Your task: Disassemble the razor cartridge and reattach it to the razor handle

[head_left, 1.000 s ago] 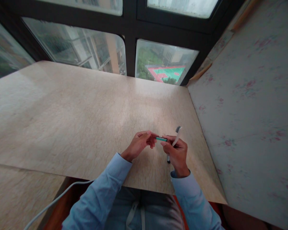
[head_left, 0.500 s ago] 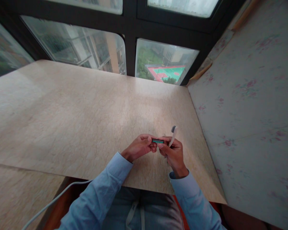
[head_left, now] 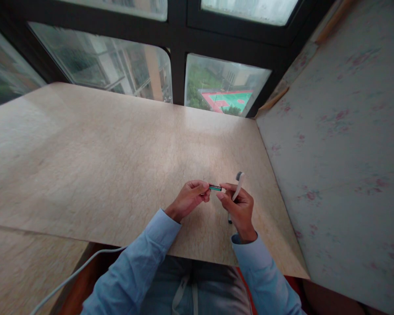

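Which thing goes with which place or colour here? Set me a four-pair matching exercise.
1. toothbrush
2. small dark-and-green piece
3. cable
4. sports court

A. pale, at the picture's lower left
B. held by the left hand
C. red and green, outdoors
D. held in the right hand

Pairs: 1-D, 2-B, 3-A, 4-C

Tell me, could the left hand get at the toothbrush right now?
Probably not readily: the left hand pinches the black-and-green piece, and the right hand holds the toothbrush, though its bristled head sticks out.
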Action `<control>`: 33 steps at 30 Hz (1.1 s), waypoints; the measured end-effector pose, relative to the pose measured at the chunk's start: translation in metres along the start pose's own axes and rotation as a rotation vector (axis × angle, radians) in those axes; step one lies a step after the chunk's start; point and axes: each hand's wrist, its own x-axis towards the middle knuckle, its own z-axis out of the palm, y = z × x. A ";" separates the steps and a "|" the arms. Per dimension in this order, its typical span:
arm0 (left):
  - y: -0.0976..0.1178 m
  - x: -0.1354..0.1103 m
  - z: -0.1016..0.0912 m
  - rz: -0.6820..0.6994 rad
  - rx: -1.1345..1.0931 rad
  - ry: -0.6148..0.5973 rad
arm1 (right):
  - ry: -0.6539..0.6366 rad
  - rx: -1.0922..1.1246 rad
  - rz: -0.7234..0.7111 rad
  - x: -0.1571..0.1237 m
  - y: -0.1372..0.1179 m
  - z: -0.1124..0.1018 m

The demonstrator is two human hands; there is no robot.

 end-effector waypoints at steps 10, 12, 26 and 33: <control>0.001 -0.001 -0.003 -0.009 0.011 -0.031 | 0.043 -0.217 -0.047 0.002 0.003 -0.005; 0.001 -0.002 -0.004 -0.049 -0.001 -0.087 | 0.022 -0.219 -0.053 0.003 0.002 -0.005; 0.001 -0.006 -0.011 -0.187 -0.025 -0.272 | -0.101 -0.239 -0.149 0.005 -0.005 -0.007; 0.002 -0.006 -0.010 -0.183 -0.014 -0.275 | -0.122 -0.265 -0.208 0.005 -0.008 -0.008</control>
